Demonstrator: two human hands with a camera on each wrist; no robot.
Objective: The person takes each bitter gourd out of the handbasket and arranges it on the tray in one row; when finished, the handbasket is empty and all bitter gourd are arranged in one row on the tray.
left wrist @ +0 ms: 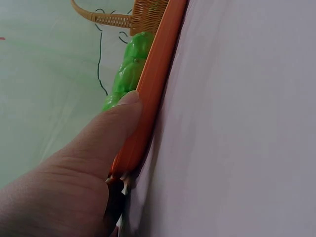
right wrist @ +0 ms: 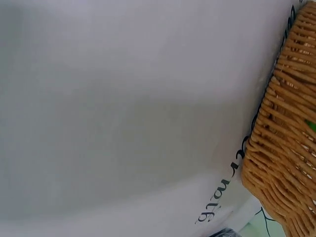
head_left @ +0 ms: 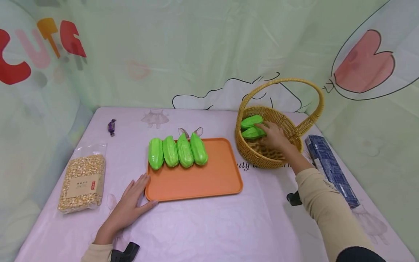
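Fingers of your right hand (head_left: 275,137) are bending over the lower green vegetable (head_left: 252,133) inside the wicker basket (head_left: 250,154) and appear to be touching it, though you are hiding too much to tell whether they are gripping. Just behind it, the upper green vegetable (head_left: 251,121) is lying against the basket's left wall. Your left hand (head_left: 128,205) is holding nothing, its fingers lying extended at the left edge of the orange tray (head_left: 193,185), with the thumb resting on its near rim. On that tray, the row of four green vegetables (head_left: 184,152) is lying side by side toward the far left. Under everything, a pale lilac cloth (head_left: 212,229) is covering the desk, showing faint dress prints and dark script (head_left: 247,165) beside the basket. A bag of corn kernels (head_left: 82,182) and a purple wrapped candy (head_left: 111,127) are lying on the left; a blue patterned packet (head_left: 334,173) is lying on the right. Pale green sheeting (head_left: 196,43) is enclosing the desk, displaying colourful letters (head_left: 70,38) at left and a heart balloon (head_left: 366,67) at right.
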